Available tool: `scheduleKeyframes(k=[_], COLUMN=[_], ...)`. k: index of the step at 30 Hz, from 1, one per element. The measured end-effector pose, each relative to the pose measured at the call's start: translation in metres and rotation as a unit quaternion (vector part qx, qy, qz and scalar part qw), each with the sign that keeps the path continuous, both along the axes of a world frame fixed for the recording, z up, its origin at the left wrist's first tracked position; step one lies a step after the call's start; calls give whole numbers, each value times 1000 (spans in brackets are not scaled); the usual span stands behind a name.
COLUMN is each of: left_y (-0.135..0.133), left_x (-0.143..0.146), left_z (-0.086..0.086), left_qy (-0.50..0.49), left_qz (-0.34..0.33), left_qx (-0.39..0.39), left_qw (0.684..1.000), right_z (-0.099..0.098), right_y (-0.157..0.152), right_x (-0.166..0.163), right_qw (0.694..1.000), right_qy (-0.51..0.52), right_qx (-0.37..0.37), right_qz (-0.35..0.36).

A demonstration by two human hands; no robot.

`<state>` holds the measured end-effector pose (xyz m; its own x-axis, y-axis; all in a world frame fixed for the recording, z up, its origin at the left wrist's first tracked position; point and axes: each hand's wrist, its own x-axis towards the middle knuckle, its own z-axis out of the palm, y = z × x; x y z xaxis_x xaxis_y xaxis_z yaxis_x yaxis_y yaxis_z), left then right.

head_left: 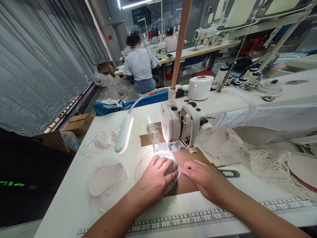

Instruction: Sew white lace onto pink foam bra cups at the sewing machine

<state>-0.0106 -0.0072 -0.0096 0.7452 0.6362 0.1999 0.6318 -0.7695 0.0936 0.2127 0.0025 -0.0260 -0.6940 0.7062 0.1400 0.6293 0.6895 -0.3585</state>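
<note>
Head camera looks down over a wide white table (74, 198), and across its right side stretches the sewing machine (223, 109), its head hanging just above the work. A co-worker (140, 64) sits well apart at another bench, back turned. The gooseneck lamp (123, 134) bends in low from the left, apparently angled to throw light right under the needle. Now the hands: left hand (156, 178) and right hand (203, 177) lie side by side, fingertips almost meeting, palms down and fingers stretched flat, gripping nothing, just pressing. Beneath them sits a brown card (190, 157), and on it the white lace piece (171, 187), its far end directly in front of the presser foot (170, 143). That flat pressure looks meant to stop the flimsy lace from sliding or puckering. Small snips (229, 173) rest just beside the right hand, within easy reach.
</note>
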Motion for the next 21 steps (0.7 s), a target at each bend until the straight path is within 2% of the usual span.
scheduleKeyframes(k=[3, 7, 21], left_y=[2, 2, 8], left_x=[-1, -2, -2], left_z=[-1, -3, -3], left_qy=[-1, 4, 12], left_qz=[-14, 9, 28], left_qx=[-27, -42, -48], left_qw=[1000, 999, 998], right_z=[-6, -9, -3], right_y=[-2, -5, -1], right_x=[-3, -3, -6], right_qw=[1000, 999, 998], right_qy=[-21, -29, -45], right_qx=[20, 32, 36], right_qz=[-3, -10, -4])
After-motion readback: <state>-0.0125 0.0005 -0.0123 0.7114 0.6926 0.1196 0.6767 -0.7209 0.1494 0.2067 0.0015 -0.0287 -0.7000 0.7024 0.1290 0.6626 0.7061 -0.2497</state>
